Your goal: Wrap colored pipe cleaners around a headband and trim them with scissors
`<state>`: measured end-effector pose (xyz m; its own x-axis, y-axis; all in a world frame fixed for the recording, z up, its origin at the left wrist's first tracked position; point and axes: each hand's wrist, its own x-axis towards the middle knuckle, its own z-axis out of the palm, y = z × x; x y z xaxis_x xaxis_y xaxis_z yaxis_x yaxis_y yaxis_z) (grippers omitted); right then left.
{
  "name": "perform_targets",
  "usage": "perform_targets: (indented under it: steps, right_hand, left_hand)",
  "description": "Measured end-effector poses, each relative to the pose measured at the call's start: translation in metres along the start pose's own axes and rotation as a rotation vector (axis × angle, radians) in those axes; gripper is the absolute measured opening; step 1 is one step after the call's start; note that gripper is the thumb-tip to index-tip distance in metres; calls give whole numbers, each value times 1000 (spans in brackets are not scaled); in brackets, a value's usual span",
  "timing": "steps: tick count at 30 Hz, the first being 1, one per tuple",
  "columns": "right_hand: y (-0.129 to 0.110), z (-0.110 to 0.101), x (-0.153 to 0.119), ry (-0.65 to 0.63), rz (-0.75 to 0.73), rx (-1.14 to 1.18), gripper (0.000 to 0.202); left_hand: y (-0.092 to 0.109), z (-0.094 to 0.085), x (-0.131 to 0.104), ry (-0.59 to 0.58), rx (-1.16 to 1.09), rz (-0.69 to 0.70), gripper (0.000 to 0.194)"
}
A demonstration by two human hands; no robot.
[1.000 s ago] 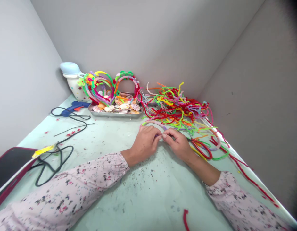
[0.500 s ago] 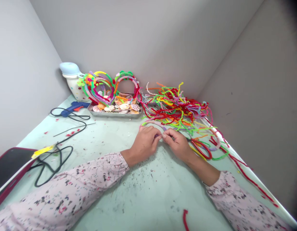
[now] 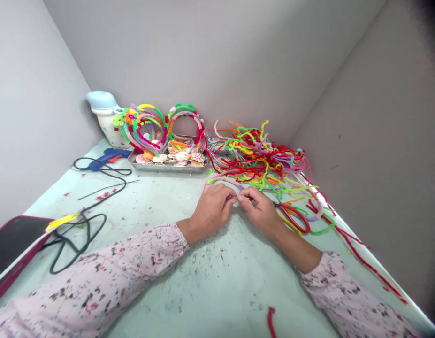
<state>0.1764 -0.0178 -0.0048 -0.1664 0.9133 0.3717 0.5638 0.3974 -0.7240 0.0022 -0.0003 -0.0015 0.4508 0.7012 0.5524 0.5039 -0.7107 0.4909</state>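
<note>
My left hand [image 3: 213, 206] is closed round a headband [image 3: 226, 179] wrapped in fuzzy pipe cleaner. Its pink, green and purple arc curves behind my fingers, and a bit of purple shows at the left fingertips. Close beside it, my right hand [image 3: 260, 211] pinches thumb against forefinger at the end of the pipe cleaner; the exact grip is mostly hidden. The two sets of fingertips nearly touch, just above the table. Scissors [image 3: 297, 217] with red handles lie right by my right hand, partly under pipe cleaners.
A tangled heap of pipe cleaners [image 3: 259, 152] fills the back right. Finished headbands [image 3: 147, 126] stand on a metal tray [image 3: 161, 167] of seashells. At left are a blue glue gun [image 3: 108, 157], its black cord, a white jar [image 3: 108, 122] and a dark red-edged device [image 3: 20, 239].
Both hands stay in almost the same place, fingertips together. My fingers have shifted only slightly, and a little more purple shows at the left fingertips.
</note>
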Motion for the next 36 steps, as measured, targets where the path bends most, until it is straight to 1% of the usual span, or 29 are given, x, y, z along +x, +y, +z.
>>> perform_targets:
  steps: [8, 22, 36]
  right_hand:
    - [0, 0, -1, 4, -2, 0, 14]
    - [2, -1, 0, -39, 9, 6, 17]
    - [1, -1, -1, -59, 16, -9, 18]
  left_hand:
    - [-1, 0, -1, -14, 1, 2, 8]
    - [-2, 1, -1, -53, 4, -8, 8]
    - [-2, 1, -1, -64, 10, -8, 7]
